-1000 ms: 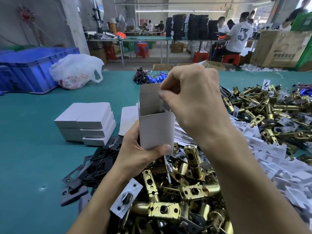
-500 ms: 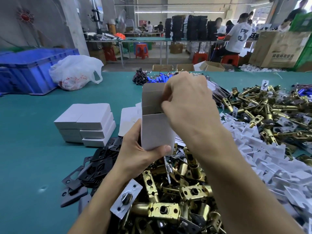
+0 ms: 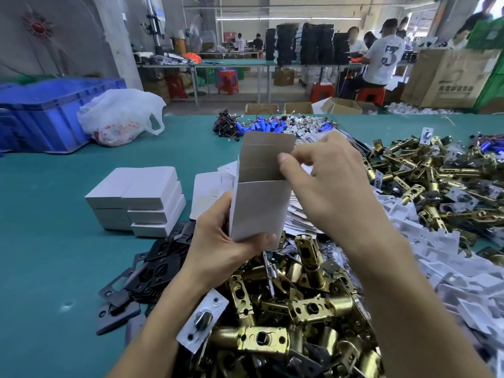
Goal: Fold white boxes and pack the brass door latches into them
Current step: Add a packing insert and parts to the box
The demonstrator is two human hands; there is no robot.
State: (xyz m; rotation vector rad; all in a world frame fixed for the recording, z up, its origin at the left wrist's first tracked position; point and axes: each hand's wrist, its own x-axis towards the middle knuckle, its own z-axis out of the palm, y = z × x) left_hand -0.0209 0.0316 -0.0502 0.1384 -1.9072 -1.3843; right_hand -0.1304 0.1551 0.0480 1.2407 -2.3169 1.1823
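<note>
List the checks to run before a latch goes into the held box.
1. Box held: left hand grips the white box at its lower end. Ok.
2. Mouth open: top flap stands up. Ok.
3. Bottom closed: hidden behind the left hand. Cannot tell.
4. Right hand free for a latch: it pinches the box's rim. Not ok.
5. Stock: brass latches lie piled just below the box. Ok.

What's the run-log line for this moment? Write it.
step: folding box | left hand: grips white box base | right hand: pinches box's top right edge | top: open | brass door latches: piled below, unpacked
</note>
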